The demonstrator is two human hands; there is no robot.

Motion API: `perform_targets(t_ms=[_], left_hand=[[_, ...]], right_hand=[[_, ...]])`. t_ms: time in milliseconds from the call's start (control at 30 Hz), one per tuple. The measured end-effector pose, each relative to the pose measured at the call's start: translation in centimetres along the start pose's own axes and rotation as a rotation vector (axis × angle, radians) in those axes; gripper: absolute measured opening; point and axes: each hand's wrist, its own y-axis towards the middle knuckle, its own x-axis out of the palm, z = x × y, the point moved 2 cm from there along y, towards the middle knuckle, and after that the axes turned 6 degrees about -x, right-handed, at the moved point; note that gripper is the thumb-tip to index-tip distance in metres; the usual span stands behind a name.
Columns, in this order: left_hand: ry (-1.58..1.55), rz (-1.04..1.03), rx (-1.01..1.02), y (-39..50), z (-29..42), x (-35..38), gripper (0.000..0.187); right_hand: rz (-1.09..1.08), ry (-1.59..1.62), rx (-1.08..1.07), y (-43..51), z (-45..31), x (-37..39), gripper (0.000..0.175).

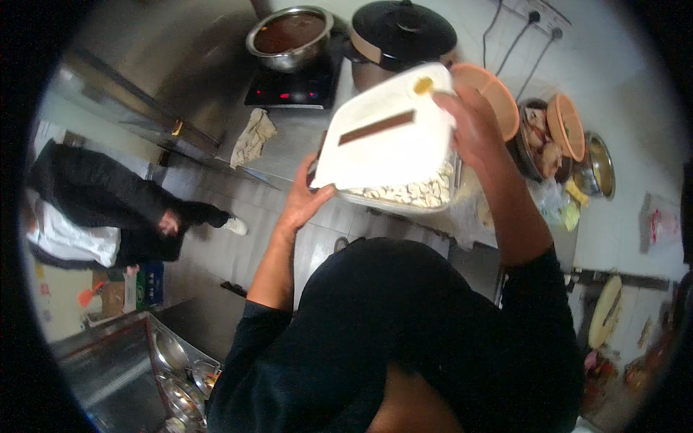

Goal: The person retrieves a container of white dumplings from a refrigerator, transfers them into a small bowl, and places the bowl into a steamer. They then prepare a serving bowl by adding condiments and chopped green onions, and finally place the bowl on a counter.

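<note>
A white plastic lid (390, 138) with a brown strip and a yellow spot lies slanted over a clear container filled with pale cut pieces (414, 194). My right hand (472, 122) grips the lid's far right corner. At the near left corner, my left hand (306, 203) holds the container, its thumb by the lid's edge. The pale pieces show along the near side, where the lid leaves them uncovered. The fingers under the container are partly hidden.
Behind stand a steel pot of dark red liquid (292, 33) on an induction cooker (295, 89) and a black-lidded pot (406, 32). A cloth (253, 138) lies left. Orange baskets (501, 103) and a bowl of meat (541, 146) stand right. Another person's leg (124, 178) is at left.
</note>
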Motion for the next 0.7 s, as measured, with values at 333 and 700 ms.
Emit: perform_targets(t_ms=[333,700], left_hand=[[0.278,0.405,0.392,1.6,0.5,-7.1,0.042],[0.907,0.544,0.413,-0.1,-7.6,-20.9,0.035]], right_hand=[[-0.25,0.158,-0.017,3.8,-3.5,12.9,0.024],[-0.219,-0.127,0.312,-2.2,6.6,5.5,0.057]])
